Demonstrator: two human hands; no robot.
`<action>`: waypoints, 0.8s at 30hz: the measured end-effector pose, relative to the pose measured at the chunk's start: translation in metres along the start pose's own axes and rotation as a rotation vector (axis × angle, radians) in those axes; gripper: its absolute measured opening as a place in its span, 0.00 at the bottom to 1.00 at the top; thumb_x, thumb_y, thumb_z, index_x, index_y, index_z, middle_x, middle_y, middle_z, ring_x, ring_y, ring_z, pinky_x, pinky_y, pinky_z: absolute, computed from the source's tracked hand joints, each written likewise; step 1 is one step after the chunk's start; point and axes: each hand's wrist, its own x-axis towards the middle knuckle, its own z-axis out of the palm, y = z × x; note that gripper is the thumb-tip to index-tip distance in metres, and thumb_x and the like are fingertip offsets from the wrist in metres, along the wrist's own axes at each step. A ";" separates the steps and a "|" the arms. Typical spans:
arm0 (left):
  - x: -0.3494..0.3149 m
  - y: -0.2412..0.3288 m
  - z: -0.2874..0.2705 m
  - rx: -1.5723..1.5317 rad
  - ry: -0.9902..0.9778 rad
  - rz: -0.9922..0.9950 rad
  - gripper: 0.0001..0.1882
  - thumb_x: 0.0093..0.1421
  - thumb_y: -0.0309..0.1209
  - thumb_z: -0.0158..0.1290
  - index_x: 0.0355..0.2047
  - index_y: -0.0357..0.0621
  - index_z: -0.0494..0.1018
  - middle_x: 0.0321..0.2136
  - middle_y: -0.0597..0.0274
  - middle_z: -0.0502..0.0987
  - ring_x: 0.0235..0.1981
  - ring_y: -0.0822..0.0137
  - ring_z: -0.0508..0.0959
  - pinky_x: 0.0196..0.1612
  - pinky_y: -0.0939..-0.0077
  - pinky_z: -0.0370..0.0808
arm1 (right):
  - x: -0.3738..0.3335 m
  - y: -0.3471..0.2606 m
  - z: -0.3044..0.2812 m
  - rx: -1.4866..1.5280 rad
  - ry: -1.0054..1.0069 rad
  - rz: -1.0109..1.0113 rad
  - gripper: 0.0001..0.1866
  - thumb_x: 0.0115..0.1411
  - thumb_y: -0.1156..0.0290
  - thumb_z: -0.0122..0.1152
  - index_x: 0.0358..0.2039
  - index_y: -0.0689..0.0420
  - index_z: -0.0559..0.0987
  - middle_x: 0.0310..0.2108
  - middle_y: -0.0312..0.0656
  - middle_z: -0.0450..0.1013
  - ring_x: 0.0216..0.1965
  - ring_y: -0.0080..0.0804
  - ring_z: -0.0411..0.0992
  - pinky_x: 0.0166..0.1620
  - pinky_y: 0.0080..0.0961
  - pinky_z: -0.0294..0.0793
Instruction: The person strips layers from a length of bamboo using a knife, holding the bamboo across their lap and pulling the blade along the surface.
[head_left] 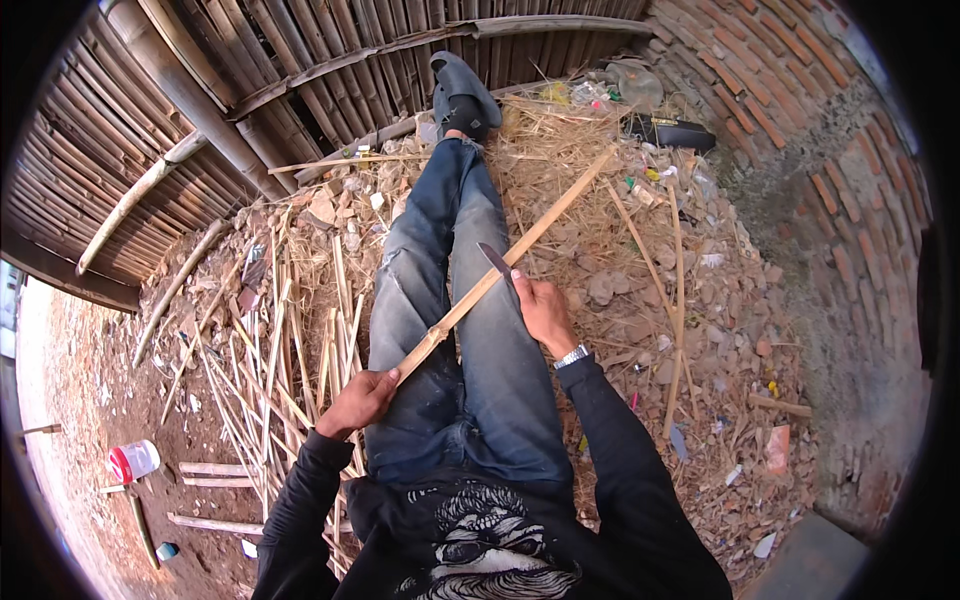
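I see my left hand [358, 400] with fingers wrapped around the near end of a long split bamboo strip [505, 268] lying across my jeans; my right hand [543, 312] grips a knife [495, 258] against it. A white, red-capped jar [133, 461] lies on dirt, contents unclear.

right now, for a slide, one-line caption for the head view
Seated person's left hand grips a bamboo strip across their lap while the right hand sets a knife against it.
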 end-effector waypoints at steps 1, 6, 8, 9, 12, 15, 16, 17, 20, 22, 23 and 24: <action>0.005 0.009 0.007 -0.061 -0.006 -0.004 0.31 0.75 0.54 0.43 0.20 0.45 0.68 0.13 0.74 0.63 0.13 0.78 0.61 0.17 0.77 0.57 | -0.001 -0.003 0.000 0.003 -0.011 0.005 0.36 0.72 0.41 0.45 0.26 0.65 0.78 0.18 0.58 0.69 0.22 0.54 0.71 0.30 0.46 0.66; 0.037 0.050 0.027 -0.111 -0.014 -0.046 0.28 0.74 0.53 0.44 0.22 0.47 0.66 0.13 0.74 0.62 0.11 0.78 0.59 0.16 0.78 0.55 | -0.001 -0.011 -0.010 -0.082 -0.134 0.027 0.36 0.72 0.42 0.46 0.25 0.65 0.77 0.19 0.59 0.68 0.24 0.57 0.71 0.31 0.46 0.67; 0.050 0.074 0.039 -0.177 -0.028 -0.073 0.28 0.74 0.53 0.43 0.23 0.47 0.66 0.14 0.73 0.63 0.11 0.77 0.60 0.15 0.77 0.56 | -0.001 -0.012 -0.010 -0.071 -0.130 0.002 0.34 0.72 0.43 0.47 0.26 0.65 0.79 0.19 0.60 0.69 0.24 0.58 0.72 0.31 0.47 0.68; 0.054 0.090 0.045 -0.190 -0.026 -0.097 0.26 0.75 0.51 0.43 0.24 0.47 0.65 0.15 0.73 0.62 0.12 0.77 0.58 0.15 0.77 0.53 | 0.000 -0.013 -0.012 -0.060 -0.120 -0.024 0.33 0.72 0.44 0.48 0.27 0.64 0.80 0.20 0.60 0.71 0.25 0.58 0.73 0.31 0.48 0.68; 0.069 0.068 0.037 -0.385 -0.185 -0.135 0.25 0.75 0.51 0.43 0.24 0.49 0.64 0.14 0.75 0.58 0.12 0.78 0.56 0.15 0.77 0.50 | 0.001 -0.014 -0.017 0.022 -0.183 -0.024 0.33 0.72 0.45 0.49 0.27 0.64 0.80 0.21 0.60 0.72 0.27 0.58 0.75 0.33 0.47 0.70; 0.047 0.058 0.025 -0.543 -0.279 -0.226 0.23 0.76 0.49 0.41 0.25 0.50 0.63 0.14 0.76 0.55 0.11 0.79 0.51 0.14 0.78 0.47 | 0.002 -0.007 -0.024 0.064 -0.194 -0.036 0.34 0.72 0.44 0.48 0.25 0.65 0.78 0.19 0.59 0.70 0.25 0.57 0.73 0.32 0.47 0.68; 0.037 0.054 0.020 -0.629 -0.330 -0.296 0.23 0.76 0.49 0.40 0.26 0.51 0.63 0.14 0.77 0.55 0.11 0.80 0.51 0.14 0.79 0.47 | 0.002 0.001 -0.023 0.067 -0.174 -0.009 0.34 0.72 0.44 0.48 0.24 0.65 0.77 0.18 0.58 0.69 0.24 0.57 0.72 0.31 0.46 0.68; 0.026 0.045 0.013 -0.657 -0.350 -0.355 0.22 0.77 0.47 0.40 0.27 0.51 0.62 0.14 0.77 0.56 0.10 0.80 0.50 0.14 0.80 0.46 | 0.004 0.003 -0.021 0.028 -0.115 -0.022 0.34 0.72 0.44 0.48 0.24 0.65 0.76 0.17 0.57 0.69 0.23 0.56 0.71 0.30 0.46 0.67; -0.012 0.016 -0.004 -0.802 -0.416 -0.446 0.22 0.77 0.47 0.40 0.26 0.50 0.63 0.15 0.76 0.55 0.11 0.81 0.49 0.14 0.82 0.47 | 0.014 0.010 -0.030 -0.029 -0.017 0.069 0.34 0.71 0.43 0.48 0.26 0.64 0.78 0.19 0.57 0.70 0.24 0.58 0.71 0.31 0.47 0.67; -0.041 -0.007 -0.015 -0.796 -0.391 -0.435 0.22 0.77 0.46 0.40 0.26 0.50 0.63 0.15 0.76 0.55 0.11 0.81 0.49 0.14 0.83 0.47 | 0.028 0.019 -0.037 -0.053 0.022 0.076 0.33 0.71 0.43 0.48 0.27 0.64 0.79 0.20 0.58 0.71 0.25 0.59 0.72 0.31 0.47 0.68; -0.058 -0.017 -0.023 -0.757 -0.373 -0.424 0.22 0.77 0.46 0.40 0.26 0.49 0.63 0.16 0.76 0.55 0.12 0.81 0.49 0.13 0.83 0.46 | 0.037 0.023 -0.039 -0.082 0.064 0.078 0.33 0.71 0.43 0.47 0.29 0.64 0.80 0.21 0.58 0.72 0.26 0.60 0.73 0.32 0.48 0.68; -0.075 -0.017 -0.030 -0.762 -0.367 -0.468 0.23 0.77 0.47 0.40 0.25 0.49 0.63 0.15 0.77 0.54 0.12 0.81 0.49 0.14 0.83 0.46 | 0.047 0.028 -0.044 -0.082 0.064 0.080 0.33 0.71 0.43 0.47 0.29 0.64 0.80 0.21 0.58 0.72 0.26 0.60 0.73 0.32 0.48 0.68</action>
